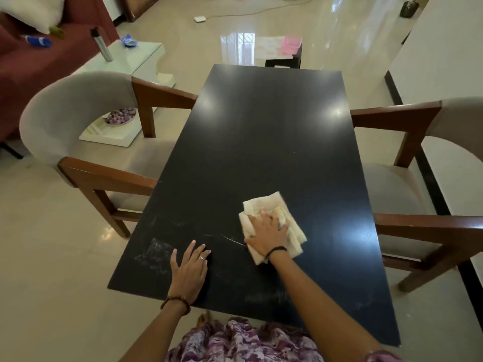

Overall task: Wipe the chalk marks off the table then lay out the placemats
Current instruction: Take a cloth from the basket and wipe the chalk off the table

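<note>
1. Smudged white chalk marks (156, 250) lie on the near left part of the black surface (261, 139), with a thin streak just left of the cloth and fainter smears along the near edge.
2. The left hand (188, 270) lies flat beside the marks, its grip loose, fingers straight.
3. The right hand (266, 232) presses a crumpled cream cloth (271, 226), fingers spread, grip not clenched.
4. The placemats (269, 47) sit on a dark stool beyond the far end, a pink box (291, 44) on them.
5. Grey chairs with wooden arms flank both sides; a glossy tiled floor (326, 35) surrounds everything.
</note>
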